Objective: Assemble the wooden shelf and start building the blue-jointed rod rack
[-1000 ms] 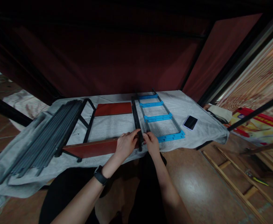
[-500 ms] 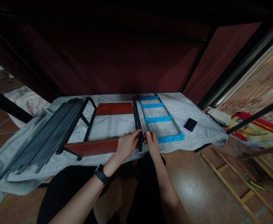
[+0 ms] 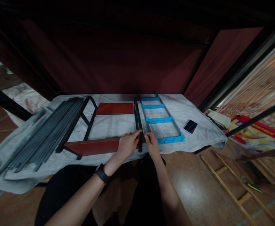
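My left hand (image 3: 127, 145) is closed over the near end of a black metal rail (image 3: 138, 121), where a red-brown board (image 3: 92, 147) meets it. My right hand (image 3: 151, 143) pinches the same rail end from the right side; what is between its fingertips is too small to make out. A second red-brown board (image 3: 115, 108) lies further back between the black rail and a black frame piece (image 3: 74, 125). Right of the rail lies a grey frame with blue cross pieces (image 3: 159, 120).
A grey cloth (image 3: 198, 136) covers the table. A bundle of grey bars (image 3: 43, 135) lies at the left. A phone (image 3: 190, 126) rests at the right. Wooden slats (image 3: 231, 191) lie on the floor at the right. Dark red panels stand behind the table.
My hands stay on the rail end, with only small finger shifts. The view has shifted slightly.
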### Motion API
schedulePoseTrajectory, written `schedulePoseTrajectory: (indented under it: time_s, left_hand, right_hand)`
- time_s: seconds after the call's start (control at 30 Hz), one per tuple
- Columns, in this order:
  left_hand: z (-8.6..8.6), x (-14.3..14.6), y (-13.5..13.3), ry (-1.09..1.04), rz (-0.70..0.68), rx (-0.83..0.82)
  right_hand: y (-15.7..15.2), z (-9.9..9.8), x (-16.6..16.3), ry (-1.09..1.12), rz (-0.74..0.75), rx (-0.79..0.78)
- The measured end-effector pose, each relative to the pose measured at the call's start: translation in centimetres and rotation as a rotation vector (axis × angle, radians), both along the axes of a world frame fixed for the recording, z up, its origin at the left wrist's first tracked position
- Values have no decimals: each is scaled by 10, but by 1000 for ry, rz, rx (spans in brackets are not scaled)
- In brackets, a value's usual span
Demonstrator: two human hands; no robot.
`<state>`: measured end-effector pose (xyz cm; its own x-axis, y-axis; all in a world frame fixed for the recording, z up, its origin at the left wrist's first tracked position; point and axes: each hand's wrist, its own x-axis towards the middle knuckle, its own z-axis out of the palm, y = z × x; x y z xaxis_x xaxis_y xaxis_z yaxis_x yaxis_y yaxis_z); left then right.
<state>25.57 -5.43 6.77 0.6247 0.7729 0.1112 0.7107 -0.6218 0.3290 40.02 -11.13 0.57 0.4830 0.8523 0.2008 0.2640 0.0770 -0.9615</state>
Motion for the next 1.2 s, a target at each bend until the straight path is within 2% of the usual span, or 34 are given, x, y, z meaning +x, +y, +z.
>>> schedulePoseTrajectory:
  time_s: [0.1,0.23,0.3,0.4,0.47,0.63,0.8,0.97,1.2]
  left_hand:
    - [1,0,0,6,6,-3]
    - [2,0,0,15,3,-1]
    - [1,0,-1,14,4,7]
    - [1,0,-1,10,7,10]
    - [1,0,-1,11,7,1]
    - [4,0,-1,15,1,-10]
    - [3,1,-2,21,17,-2]
    - [2,0,-1,17,10,-9]
    - [0,0,-1,11,16,-3]
  right_hand:
    - [0,-1,1,4,-25,-74]
    - [0,0,2,58,22,3]
    - [0,0,3,-3,32,13]
    - [0,1,2,-119,-12,-62]
    - [-1,0,2,-109,-21,-75]
    - [-1,-2,3,-6,57,28]
    - [-1,3,5,-171,44,-50]
    - [-3,2,5,-51,85,-4]
    - [1,10,10,-187,151,-39]
